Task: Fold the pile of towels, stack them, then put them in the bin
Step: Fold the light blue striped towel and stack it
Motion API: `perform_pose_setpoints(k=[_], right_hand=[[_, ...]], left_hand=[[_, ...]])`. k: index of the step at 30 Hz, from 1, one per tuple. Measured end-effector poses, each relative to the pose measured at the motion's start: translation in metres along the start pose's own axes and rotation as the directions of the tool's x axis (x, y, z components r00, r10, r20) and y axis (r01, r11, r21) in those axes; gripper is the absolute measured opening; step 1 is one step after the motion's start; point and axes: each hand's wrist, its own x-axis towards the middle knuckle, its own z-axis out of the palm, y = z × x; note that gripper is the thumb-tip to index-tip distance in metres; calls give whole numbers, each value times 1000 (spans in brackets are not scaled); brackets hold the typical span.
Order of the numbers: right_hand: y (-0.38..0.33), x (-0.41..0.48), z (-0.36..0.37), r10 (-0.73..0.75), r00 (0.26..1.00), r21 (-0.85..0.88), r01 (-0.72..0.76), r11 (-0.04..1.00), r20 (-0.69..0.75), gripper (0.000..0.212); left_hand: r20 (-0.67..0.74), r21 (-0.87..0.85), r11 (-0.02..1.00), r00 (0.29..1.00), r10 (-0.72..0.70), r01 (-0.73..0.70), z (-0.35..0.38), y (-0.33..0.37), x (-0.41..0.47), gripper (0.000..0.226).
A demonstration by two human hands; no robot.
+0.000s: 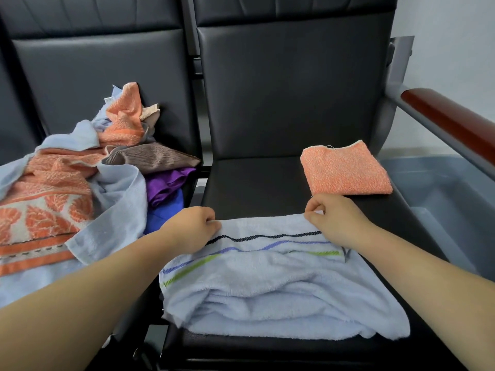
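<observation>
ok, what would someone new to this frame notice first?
The blue striped towel lies half folded on the near black seat. The left hand and the right hand each pinch its far edge. Just beyond the right hand lies a folded orange towel. A jumbled pile of towels is heaped to the left, and a grey bin sits low on the right.

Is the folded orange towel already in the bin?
No, the folded orange towel lies on the black seat, outside the grey bin.
</observation>
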Motion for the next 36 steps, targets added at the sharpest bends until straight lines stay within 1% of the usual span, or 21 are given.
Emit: perform_pose_setpoints(k=[3, 4, 7, 9, 16, 20, 21, 23, 27, 30, 33, 36], right_hand=[[1, 5, -1, 27, 994, -67, -20, 998, 104, 17], [2, 6, 0, 42, 994, -84, -33, 996, 103, 18], [3, 10, 2, 63, 997, -110, -57, 992, 46, 10], [4, 11, 3, 80, 997, -115, -77, 990, 17, 9], [7, 18, 7, 110, 994, -134, -108, 985, 8, 7], [4, 17, 9, 112, 994, -158, -111, 981, 3, 5], [3, 16, 9, 113, 994, -160, -111, 981, 5, 8], [-1, 15, 10, 116, 993, -188, -110, 976, 25, 16], [-11, 11, 9, 144, 986, -295, -115, 949, 81, 17], [-11, 5, 6, 111, 992, -276, -90, 957, 63, 14], [-8, -1, 0, 120, 993, -199, -116, 973, 7, 17], [-7, -4, -7, 130, 990, -160, -136, 978, -47, 21]], left_hand=[[20, 42, 999, 1000, 9, -10, 1, -1, 4, 35], [23, 53, 998, 1000, 12, -13, 1, -1, 5, 36], [23, 79, 996, 999, 28, -30, 2, -3, 9, 37], [22, 86, 995, 999, 41, -42, 3, -4, 13, 38], [13, 77, 996, 999, 35, -36, 5, -8, 21, 36], [-1, 56, 998, 1000, 6, -6, 5, -7, 22, 28], [-6, 44, 999, 1000, 1, 0, 4, -7, 22, 25], [15, 52, 999, 1000, -1, 0, 0, -8, 24, 22], [112, 123, 992, 993, 27, -41, -8, -5, 24, 23], [112, 89, 992, 990, 80, -91, -15, -2, 19, 25], [105, 9, 993, 988, 115, -116, -27, -1, 13, 27], [68, 6, 990, 988, 139, -140, -41, -3, 5, 32]])
